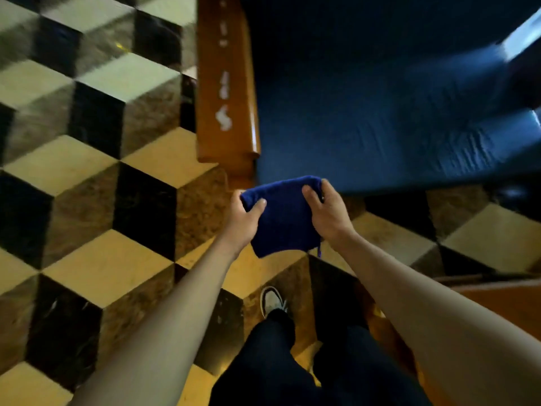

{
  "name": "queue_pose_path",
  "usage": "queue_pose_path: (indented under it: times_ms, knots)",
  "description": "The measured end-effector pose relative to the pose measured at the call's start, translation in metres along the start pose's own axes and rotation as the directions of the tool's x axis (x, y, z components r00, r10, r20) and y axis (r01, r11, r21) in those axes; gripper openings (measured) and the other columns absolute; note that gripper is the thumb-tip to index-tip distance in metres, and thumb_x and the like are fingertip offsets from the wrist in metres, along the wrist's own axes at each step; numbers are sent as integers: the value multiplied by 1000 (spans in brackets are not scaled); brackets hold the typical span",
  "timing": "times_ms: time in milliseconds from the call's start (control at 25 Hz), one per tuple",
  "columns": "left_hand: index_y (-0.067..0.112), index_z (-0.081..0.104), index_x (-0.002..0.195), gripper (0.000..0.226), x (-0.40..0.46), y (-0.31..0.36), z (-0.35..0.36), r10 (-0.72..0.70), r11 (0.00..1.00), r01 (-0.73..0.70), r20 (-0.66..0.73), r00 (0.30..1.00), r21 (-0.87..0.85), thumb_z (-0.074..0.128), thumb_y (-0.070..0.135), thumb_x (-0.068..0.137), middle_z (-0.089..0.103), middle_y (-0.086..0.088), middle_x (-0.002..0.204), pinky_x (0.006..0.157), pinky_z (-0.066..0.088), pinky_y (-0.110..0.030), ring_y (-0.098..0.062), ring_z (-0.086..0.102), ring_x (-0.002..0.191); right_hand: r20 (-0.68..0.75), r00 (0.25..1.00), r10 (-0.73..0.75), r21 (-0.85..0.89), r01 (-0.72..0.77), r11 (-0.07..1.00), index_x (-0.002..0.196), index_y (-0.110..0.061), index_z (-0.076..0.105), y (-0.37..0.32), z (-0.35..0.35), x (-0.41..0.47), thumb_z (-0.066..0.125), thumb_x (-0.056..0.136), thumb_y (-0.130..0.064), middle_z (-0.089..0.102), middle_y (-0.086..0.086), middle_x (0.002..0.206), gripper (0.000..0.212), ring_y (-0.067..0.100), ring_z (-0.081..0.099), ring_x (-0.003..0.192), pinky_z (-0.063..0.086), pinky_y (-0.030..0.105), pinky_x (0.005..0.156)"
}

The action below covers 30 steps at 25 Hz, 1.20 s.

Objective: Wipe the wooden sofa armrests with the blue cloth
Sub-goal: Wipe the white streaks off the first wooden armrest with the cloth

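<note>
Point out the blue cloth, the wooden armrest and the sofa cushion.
blue cloth [282, 218], head view, middle of the folded fabric between both hands.
wooden armrest [227, 83], head view, its flat top surface.
sofa cushion [366, 92], head view, centre of the dark blue seat.

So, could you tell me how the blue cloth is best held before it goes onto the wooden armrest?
Probably in one hand across its folded middle. The blue cloth is gripped at its two upper corners by the left hand and right hand, and hangs clear of the wooden armrest, so a palm from above could press it flat.
</note>
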<state>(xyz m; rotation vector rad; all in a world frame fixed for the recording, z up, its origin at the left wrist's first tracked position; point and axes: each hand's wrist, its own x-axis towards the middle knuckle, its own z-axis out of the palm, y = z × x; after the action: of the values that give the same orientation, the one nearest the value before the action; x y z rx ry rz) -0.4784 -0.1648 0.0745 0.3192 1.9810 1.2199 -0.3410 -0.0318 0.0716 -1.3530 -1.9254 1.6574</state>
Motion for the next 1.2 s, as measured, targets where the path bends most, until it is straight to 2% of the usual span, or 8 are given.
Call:
queue_pose_path:
  times_ms: [200, 560, 640, 800, 880, 960, 1040, 1200]
  knots:
    - [23, 53, 114, 25, 24, 14, -69, 10, 998, 2, -192, 981, 64, 63, 34, 94, 56, 16, 97, 71, 47, -28, -9, 57, 91, 93, 995, -20, -107, 30, 994, 92, -37, 56, -47, 66, 38, 49, 104, -37, 66, -9, 87, 13, 1, 63, 75, 42, 20, 62]
    - [25, 50, 113, 28, 161, 60, -71, -161, 974, 186, -181, 970, 126, 66, 23, 90, 56, 12, 92, 58, 41, -22, -5, 55, 78, 59, 985, 162, -127, -154, 980, 102, -24, 53, -55, 109, 175, 49, 102, -39, 64, -3, 92, 15, 14, 63, 78, 44, 26, 57]
    - [25, 51, 115, 28, 201, 69, -64, -168, 963, 204, -201, 965, 174, 63, 23, 90, 61, 5, 99, 66, 46, -29, -15, 59, 84, 43, 980, 194, -150, -185, 971, 105, -23, 52, -54, 114, 209, 50, 101, -36, 63, -4, 91, 14, 16, 64, 79, 45, 27, 57]
    - [24, 50, 119, 31, 262, 58, -53, -61, 906, 152, -233, 971, 396, 62, 27, 90, 63, -5, 114, 72, 54, -37, -26, 64, 94, -105, 980, 171, -272, -193, 943, 119, -23, 48, -41, 130, 252, 56, 98, -35, 64, 5, 119, 25, 17, 61, 98, 51, 31, 77]
    - [19, 47, 126, 38, 282, 38, -55, 49, 771, 105, -224, 973, 628, 61, 29, 92, 59, -11, 124, 78, 53, -39, -31, 60, 105, -216, 970, 107, -479, -201, 855, 144, -20, 40, -27, 149, 262, 56, 97, -44, 43, 12, 148, 55, 29, 45, 131, 41, 44, 108]
    - [15, 47, 133, 47, 293, 21, -58, 184, 592, 3, -138, 973, 806, 59, 33, 91, 53, -13, 134, 90, 49, -45, -34, 54, 117, -119, 988, 101, -564, -151, 812, 158, -22, 19, -21, 173, 262, 46, 98, -57, 18, 16, 164, 75, 35, 20, 150, 24, 52, 122]
    - [13, 49, 137, 51, 308, 8, -61, 253, 525, -80, -65, 965, 848, 55, 35, 92, 47, -14, 142, 96, 45, -51, -36, 49, 124, -37, 991, 127, -634, -122, 764, 160, -25, -2, -16, 199, 268, 35, 95, -69, 3, 17, 169, 87, 38, 9, 154, 17, 55, 125]
    - [8, 50, 136, 54, 336, -8, -74, 381, 567, -156, -90, 920, 809, 55, 41, 93, 45, -19, 143, 103, 38, -58, -38, 43, 128, -177, 980, 92, -720, -193, 666, 159, -22, -10, -16, 223, 295, 25, 87, -85, 7, 21, 168, 102, 42, 24, 149, 30, 58, 118]
